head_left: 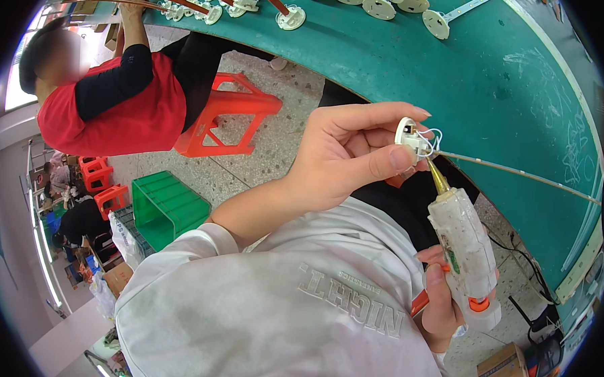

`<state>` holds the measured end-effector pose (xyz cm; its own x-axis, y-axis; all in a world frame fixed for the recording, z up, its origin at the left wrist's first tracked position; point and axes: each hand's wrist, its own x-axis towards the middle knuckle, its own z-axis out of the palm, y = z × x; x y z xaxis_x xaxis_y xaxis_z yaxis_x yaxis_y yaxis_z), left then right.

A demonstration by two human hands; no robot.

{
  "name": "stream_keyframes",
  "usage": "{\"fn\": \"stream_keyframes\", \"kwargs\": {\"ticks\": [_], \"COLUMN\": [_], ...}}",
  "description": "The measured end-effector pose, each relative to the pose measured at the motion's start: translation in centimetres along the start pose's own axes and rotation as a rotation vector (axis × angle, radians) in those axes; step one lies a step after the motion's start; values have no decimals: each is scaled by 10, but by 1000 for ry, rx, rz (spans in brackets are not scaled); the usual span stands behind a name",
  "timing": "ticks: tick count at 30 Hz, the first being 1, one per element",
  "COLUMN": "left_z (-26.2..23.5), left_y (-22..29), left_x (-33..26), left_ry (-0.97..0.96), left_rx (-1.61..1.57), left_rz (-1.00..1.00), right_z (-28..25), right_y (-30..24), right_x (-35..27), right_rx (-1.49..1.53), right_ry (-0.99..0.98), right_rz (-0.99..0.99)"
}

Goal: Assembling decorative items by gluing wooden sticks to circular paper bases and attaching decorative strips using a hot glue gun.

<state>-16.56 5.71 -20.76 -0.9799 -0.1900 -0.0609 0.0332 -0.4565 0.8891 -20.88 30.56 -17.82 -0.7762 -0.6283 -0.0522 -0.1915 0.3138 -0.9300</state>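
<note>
Between the thumb and fingers of my left hand [351, 150] is a small round white plastic base [405, 134]. Thin white wires [433, 137] loop out of its back. A long narrow strip [518, 170] runs from beside the base to the right, across the green table [481, 95]. My right hand [440, 299] is wrapped round the handle of a worn white hot glue gun [463, 239] with orange parts. Its brass-coloured nozzle [438, 177] points up at the wired side of the base, touching it or very close. Part of the right hand's grip is hidden behind the gun.
Several round white bases [379, 8] and brown rods on bases [291, 18] stand along the table's far side. A co-worker in red [130, 107] sits at the left on a red stool [234, 118]. Nearby are a green crate [166, 209], black cables [534, 273] and a cardboard box [504, 374].
</note>
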Motion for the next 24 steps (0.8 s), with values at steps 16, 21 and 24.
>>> {"fn": "stream_keyframes", "kwargs": {"ticks": [16,21,24], "left_z": [-1,-1,-1], "left_y": [1,4,2], "left_x": [2,2,2], "left_ry": [-14,-5,-6], "left_rx": [3,8,-6], "left_rz": [7,3,6], "right_z": [4,5,3], "right_y": [0,4,4], "right_x": [-6,-9,-7], "right_rx": [99,129,106], "right_ry": [72,72,64], "right_rz": [104,108,115]}}
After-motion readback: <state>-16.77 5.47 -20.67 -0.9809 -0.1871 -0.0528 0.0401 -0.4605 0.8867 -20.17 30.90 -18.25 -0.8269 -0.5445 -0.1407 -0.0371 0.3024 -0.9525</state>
